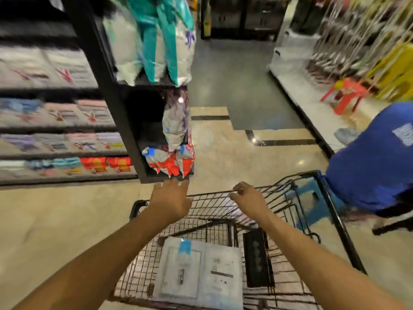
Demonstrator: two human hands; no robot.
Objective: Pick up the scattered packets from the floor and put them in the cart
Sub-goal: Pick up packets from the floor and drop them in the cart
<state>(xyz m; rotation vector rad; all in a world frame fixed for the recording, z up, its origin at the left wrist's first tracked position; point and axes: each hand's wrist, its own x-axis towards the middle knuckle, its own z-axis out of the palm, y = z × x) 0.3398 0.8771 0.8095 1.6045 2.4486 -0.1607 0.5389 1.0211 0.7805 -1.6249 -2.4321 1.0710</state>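
A black wire cart stands in front of me on the beige floor. Inside it lie a pale grey packet and a black packet. My left hand stretches forward over the cart's front left corner with straight fingers, toward red and white packets on the lowest shelf of a black rack. My right hand hovers at the cart's front rim, its fingers curled at the wire. The frame is blurred, so I cannot tell whether it grips the rim. No packet shows on the floor.
The black rack with stacked bags stands left of the cart. A person in a blue shirt bends beside the cart's right side. A red plastic stool and hanging goods line the right. The aisle runs ahead.
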